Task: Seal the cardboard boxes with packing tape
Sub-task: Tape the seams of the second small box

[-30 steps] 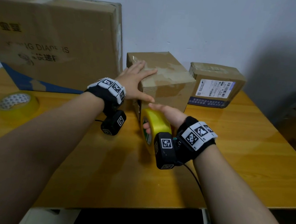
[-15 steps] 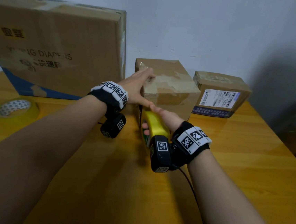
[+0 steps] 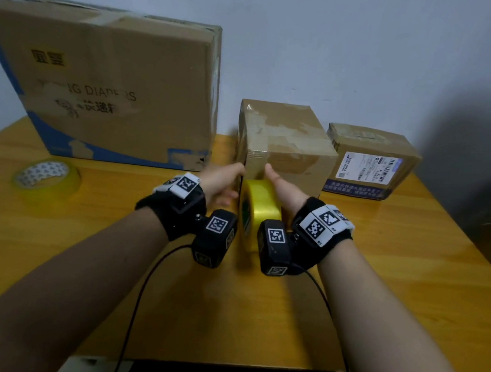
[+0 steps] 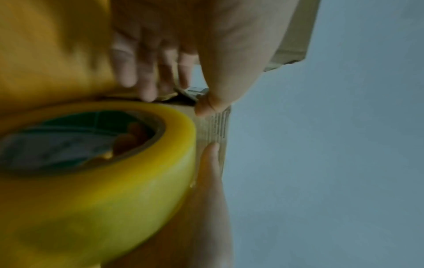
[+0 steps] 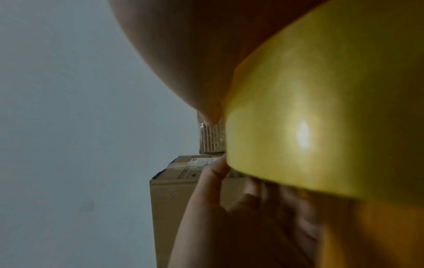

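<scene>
A mid-sized cardboard box (image 3: 284, 147) with old tape on top stands at the table's back centre. A yellow tape roll (image 3: 261, 211) stands on edge against its front face. My right hand (image 3: 283, 189) grips the roll (image 4: 110, 172), with fingers inside the core and the thumb (image 4: 210, 163) on the box's taped front. My left hand (image 3: 223, 183) is beside the roll at the box's front-left edge. Its fingers (image 4: 142, 72) lie straight along the left side and its thumb tip (image 4: 213, 103) touches the corner. The right wrist view shows mostly the roll (image 5: 321, 117).
A large diaper box (image 3: 113, 83) stands at the back left, close to the middle box. A smaller labelled box (image 3: 369, 161) sits at the back right. A second tape roll (image 3: 47, 178) lies flat on the wooden table (image 3: 256, 307) at the left.
My left hand has come down from the box's top to its lower front-left edge. The right hand and roll stay at the front face, and the head view has moved closer.
</scene>
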